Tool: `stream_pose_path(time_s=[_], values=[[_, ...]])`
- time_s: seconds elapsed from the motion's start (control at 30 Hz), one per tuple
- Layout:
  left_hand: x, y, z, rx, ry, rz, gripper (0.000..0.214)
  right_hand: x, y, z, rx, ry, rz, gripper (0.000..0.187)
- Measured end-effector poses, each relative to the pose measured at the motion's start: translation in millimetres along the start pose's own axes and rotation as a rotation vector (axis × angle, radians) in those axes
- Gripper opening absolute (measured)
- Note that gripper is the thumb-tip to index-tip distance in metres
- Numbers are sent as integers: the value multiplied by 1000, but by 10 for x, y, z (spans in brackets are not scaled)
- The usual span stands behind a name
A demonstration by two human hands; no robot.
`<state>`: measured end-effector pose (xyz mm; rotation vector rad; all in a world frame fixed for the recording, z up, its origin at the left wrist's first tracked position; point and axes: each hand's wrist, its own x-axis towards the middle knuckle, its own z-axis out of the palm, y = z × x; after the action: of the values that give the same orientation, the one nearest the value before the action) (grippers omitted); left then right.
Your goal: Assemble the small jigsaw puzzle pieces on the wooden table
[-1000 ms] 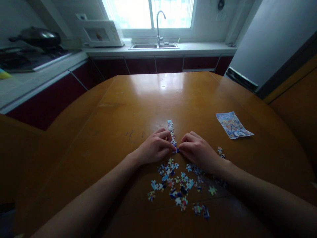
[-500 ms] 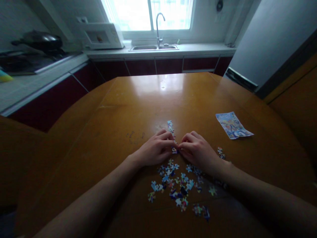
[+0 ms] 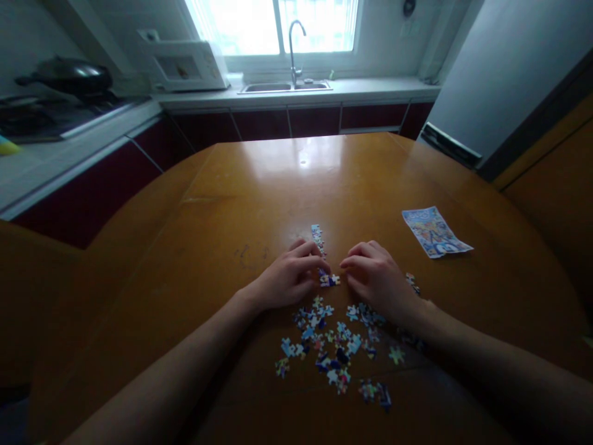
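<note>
A narrow strip of joined jigsaw puzzle pieces (image 3: 317, 235) runs away from me on the wooden table. At its near end, a short row of joined pieces (image 3: 330, 280) reaches to the right. My left hand (image 3: 291, 275) is curled over the strip's left side, its fingers and thumb closed about the near corner and hiding part of the strip. Just right of the row, my right hand (image 3: 375, 275) hovers apart from it, fingers loosely bent and parted, nothing visible between them. Loose puzzle pieces (image 3: 319, 340) lie scattered in front of both hands.
A printed picture sheet (image 3: 435, 232) lies on the table (image 3: 259, 204) at right. A few pieces (image 3: 412, 283) lie beyond my right wrist. Past the table are a counter with a sink (image 3: 269, 88), a microwave (image 3: 185, 67) and a stove with a pan (image 3: 69, 75).
My right hand has drawn back slightly to the right, off the near end of the strip. A piece at the row's right end now shows uncovered. My left hand stays at the strip.
</note>
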<state>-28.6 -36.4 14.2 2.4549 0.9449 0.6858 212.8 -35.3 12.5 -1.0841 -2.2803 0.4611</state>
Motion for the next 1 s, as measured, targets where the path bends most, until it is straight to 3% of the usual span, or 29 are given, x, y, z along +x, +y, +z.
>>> stream_pose_path(time_s=[0.5, 0.73, 1.0], values=[[0, -27, 17, 48, -23, 23, 31, -32, -64, 48, -28, -147, -90, 27], [14, -27, 4, 1, 152, -79, 36, 5, -33, -31, 55, 39, -40, 36], [24, -67, 19, 16, 195, -83, 30, -28, -46, 10, -4, -80, -83, 33]])
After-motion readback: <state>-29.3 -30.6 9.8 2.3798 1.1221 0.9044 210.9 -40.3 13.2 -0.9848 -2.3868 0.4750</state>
